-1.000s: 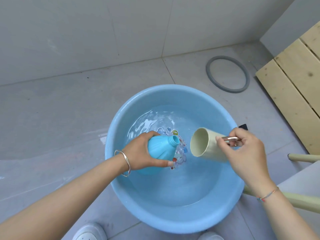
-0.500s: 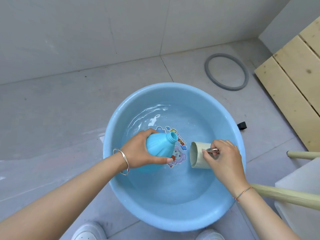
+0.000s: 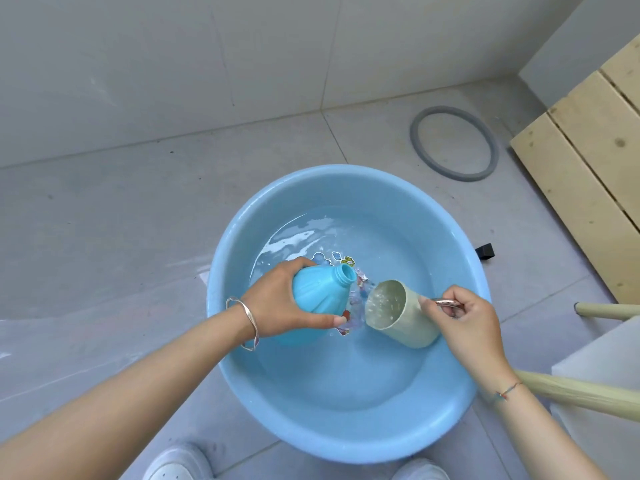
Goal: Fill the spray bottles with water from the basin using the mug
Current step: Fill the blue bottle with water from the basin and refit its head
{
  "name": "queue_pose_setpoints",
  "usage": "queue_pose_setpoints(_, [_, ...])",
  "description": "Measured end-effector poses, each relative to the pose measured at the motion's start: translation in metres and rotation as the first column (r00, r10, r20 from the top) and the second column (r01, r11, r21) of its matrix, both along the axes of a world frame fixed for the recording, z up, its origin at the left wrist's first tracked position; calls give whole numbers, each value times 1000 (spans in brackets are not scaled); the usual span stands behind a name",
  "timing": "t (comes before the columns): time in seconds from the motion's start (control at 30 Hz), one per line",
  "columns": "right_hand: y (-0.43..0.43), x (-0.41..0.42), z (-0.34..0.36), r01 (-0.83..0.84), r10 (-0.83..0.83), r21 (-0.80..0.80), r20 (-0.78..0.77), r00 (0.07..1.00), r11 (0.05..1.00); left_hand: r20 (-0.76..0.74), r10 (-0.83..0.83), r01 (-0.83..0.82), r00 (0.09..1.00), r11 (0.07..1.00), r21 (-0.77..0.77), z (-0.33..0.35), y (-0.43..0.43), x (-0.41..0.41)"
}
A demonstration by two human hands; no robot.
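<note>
Head view, bottle: the spray bottle (image 3: 320,294) was held tilted over the basin (image 3: 221,271), its uncapped neck turned toward the mug, so that any spill would be caught below.
Head view, left hand: the left hand (image 3: 277,299) was wrapped round the bottle's wide body, its fingers (image 3: 325,320) clamped on it.
Head view, mug: the mug (image 3: 398,315) was kept low over the water (image 3: 346,372), mouth facing the bottle's neck and wet inside. It was judged ready for a pour.
Head view, right hand: the mug's metal handle was pinched by the fingers (image 3: 433,303) of the right hand (image 3: 465,322).
Head view, surroundings: a grey ring (image 3: 420,147) lay on the floor beyond the basin, wooden boards (image 3: 581,174) at right, a small black object (image 3: 485,251) just outside the rim, a pale pole (image 3: 571,389) near the right forearm.
Head view, obstruction: nothing was seen between mug and neck. The narrow opening was judged the main difficulty.
</note>
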State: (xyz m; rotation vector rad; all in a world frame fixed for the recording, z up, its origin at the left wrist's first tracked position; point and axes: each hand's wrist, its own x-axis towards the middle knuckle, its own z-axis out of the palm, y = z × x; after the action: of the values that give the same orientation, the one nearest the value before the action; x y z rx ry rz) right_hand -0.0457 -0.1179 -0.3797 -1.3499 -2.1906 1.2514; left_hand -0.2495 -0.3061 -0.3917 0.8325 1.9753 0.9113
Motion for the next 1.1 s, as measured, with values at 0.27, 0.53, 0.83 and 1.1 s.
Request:
queue_pose_setpoints(0.27, [5,2,30,134,-145,-71,-174,974,988,-17,2,-2,1000,1000,8,-2,0,0])
queue_pose_setpoints(0.53, [-3,-15,77,150,-150,-24,-317,937,988,-30,-5,5,1000,1000,11,-3,0,2])
queue_pose_setpoints(0.83, [-20,-26,100,42,-20,63,-315,949,997,-58,-21,23,998,1000,20,-2,1,2])
queue_pose_setpoints(1.1, [-26,-28,106,-27,80,199,-264,961,980,-76,-18,19,997,1000,13,-2,0,2])
